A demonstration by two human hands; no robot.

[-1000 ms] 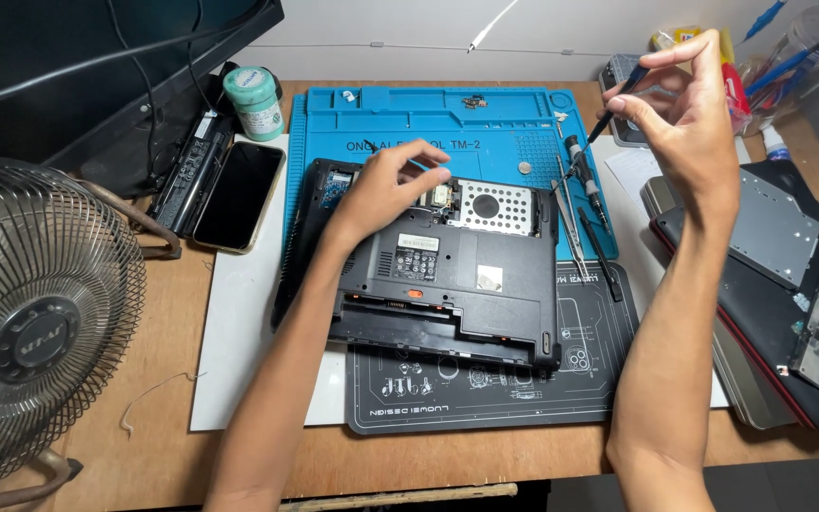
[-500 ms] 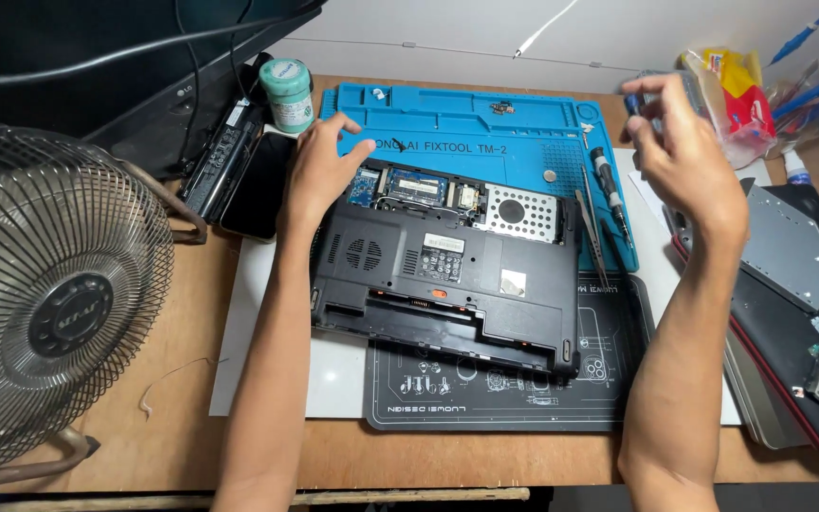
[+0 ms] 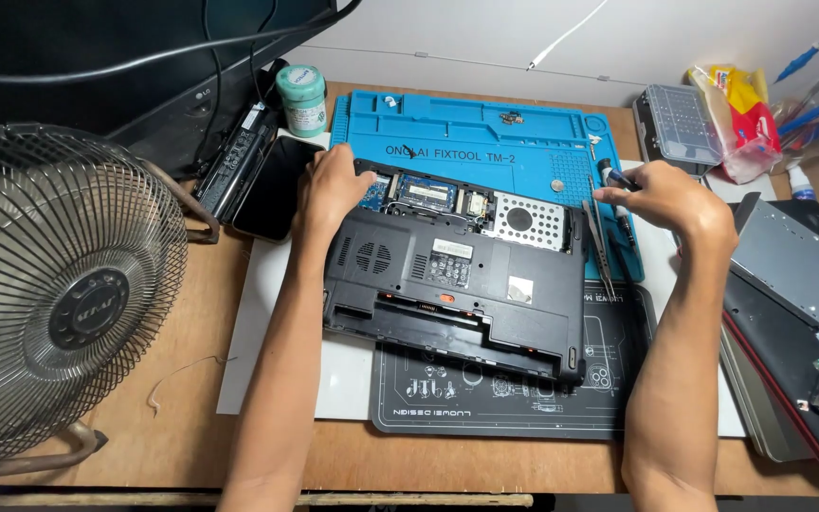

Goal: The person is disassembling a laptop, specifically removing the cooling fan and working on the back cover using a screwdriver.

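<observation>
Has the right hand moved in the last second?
Yes. The right hand, pinching a small dark tool, has come down from up in the air to just above the blue mat's right edge, beside the laptop.

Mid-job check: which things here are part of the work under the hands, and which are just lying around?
In use:
left hand on the upturned laptop
right hand holding a screwdriver
blue mat
tweezers

Lying about:
fan
phone
green-lidded jar
clear parts box
</observation>
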